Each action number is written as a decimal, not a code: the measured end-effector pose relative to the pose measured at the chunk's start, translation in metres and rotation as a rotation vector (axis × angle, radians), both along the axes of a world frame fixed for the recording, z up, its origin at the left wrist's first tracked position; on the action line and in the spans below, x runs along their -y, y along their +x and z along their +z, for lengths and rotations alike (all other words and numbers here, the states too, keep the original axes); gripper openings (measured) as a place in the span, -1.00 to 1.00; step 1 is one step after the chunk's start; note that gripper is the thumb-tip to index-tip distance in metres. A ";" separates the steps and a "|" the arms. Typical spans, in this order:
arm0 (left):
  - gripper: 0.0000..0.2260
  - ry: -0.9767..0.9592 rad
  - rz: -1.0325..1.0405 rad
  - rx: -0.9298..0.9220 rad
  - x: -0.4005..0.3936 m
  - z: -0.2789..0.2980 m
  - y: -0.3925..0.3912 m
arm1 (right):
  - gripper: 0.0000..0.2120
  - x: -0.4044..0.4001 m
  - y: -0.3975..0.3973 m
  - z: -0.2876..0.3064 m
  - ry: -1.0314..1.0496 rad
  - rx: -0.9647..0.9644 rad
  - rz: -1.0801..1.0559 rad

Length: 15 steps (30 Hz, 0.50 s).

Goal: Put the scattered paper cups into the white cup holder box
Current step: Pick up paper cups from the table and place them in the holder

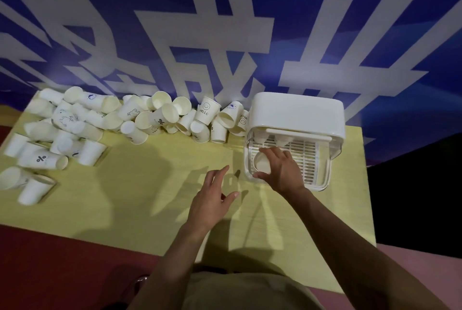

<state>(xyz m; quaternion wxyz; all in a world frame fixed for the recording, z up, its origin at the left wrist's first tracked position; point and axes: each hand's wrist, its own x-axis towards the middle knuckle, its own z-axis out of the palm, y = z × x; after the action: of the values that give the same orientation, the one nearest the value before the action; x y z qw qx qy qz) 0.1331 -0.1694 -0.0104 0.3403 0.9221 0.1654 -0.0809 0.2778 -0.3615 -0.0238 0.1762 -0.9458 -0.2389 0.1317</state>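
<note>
The white cup holder box (297, 114) stands at the table's right side, its slatted tray (310, 159) pulled out toward me. My right hand (280, 172) grips a white paper cup (262, 163) upside down over the tray's front left corner. Two more upturned cups (281, 140) stand at the back of the tray under the lid. My left hand (212, 197) hovers over the table left of the box, fingers spread, holding nothing. Several scattered paper cups (160, 117) lie in a heap along the far edge.
The yellow table (140, 184) carries another cluster of cups (40, 157) at the left. A blue banner with white characters (225, 34) hangs behind. The table's right edge is just beyond the box. A red floor shows at the lower left.
</note>
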 end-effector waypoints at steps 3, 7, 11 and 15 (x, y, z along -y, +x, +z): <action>-0.38 -0.010 0.008 0.003 -0.007 0.002 -0.007 | -0.18 -0.003 -0.003 -0.001 0.000 0.010 -0.014; -0.38 -0.029 0.035 0.029 -0.022 0.004 -0.015 | -0.24 -0.010 -0.012 0.006 0.072 0.120 -0.035; -0.38 -0.064 0.116 0.041 -0.049 0.007 -0.029 | -0.37 -0.040 -0.032 0.026 0.178 0.190 0.047; -0.38 -0.061 0.130 0.018 -0.092 0.003 -0.052 | -0.44 -0.096 -0.053 0.034 0.232 0.163 0.133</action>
<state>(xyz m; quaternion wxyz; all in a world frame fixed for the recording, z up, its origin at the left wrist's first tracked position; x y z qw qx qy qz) 0.0809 -0.0774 -0.0070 0.3741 0.8994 0.2191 -0.0556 0.2249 -0.2656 0.0104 0.2550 -0.9088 -0.3281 0.0375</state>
